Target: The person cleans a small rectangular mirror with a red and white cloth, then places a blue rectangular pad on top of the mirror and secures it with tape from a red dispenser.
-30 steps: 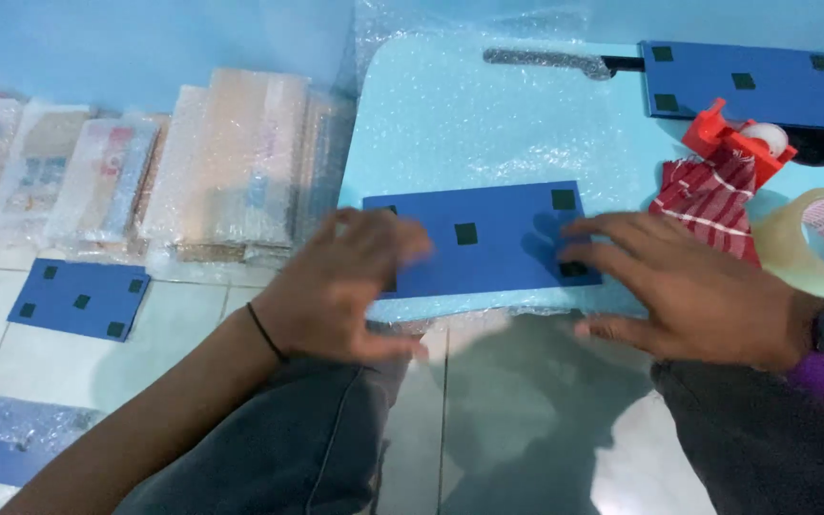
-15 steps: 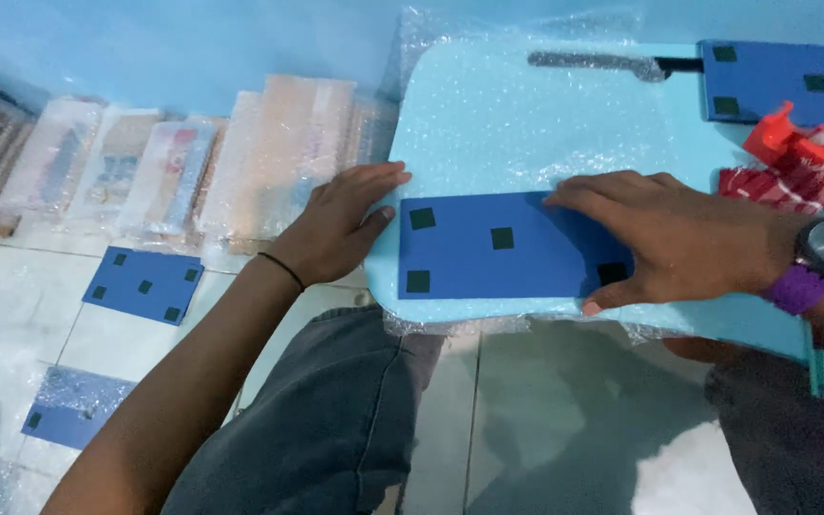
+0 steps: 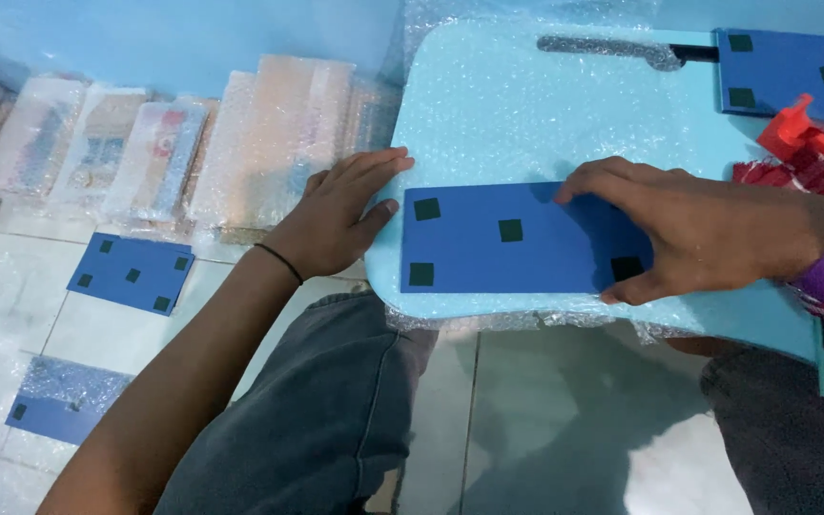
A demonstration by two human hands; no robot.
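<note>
**Pinning the blue card flat on the wrap**

My right hand point(image 3: 708, 234) lies spread, palm down, on the right end of the blue card point(image 3: 517, 250), gripping nothing, just pressing. My left hand point(image 3: 340, 215) is open too, fingers flat on the bubble wrap point(image 3: 488, 114) at the counter's point(image 3: 765, 324) left edge, just beside the card. To do this well, I judge I should keep the card square to the counter's near edge and the wrap smooth beneath, with even pressure so nothing slides.

The counter is pale blue with a rounded corner. A second blue card point(image 3: 793, 72) and a red tape dispenser point(image 3: 803, 148) sit at its far right. On the tiled floor point(image 3: 545, 420) lie wrapped packages point(image 3: 145, 157) and more blue cards point(image 3: 133, 272).
</note>
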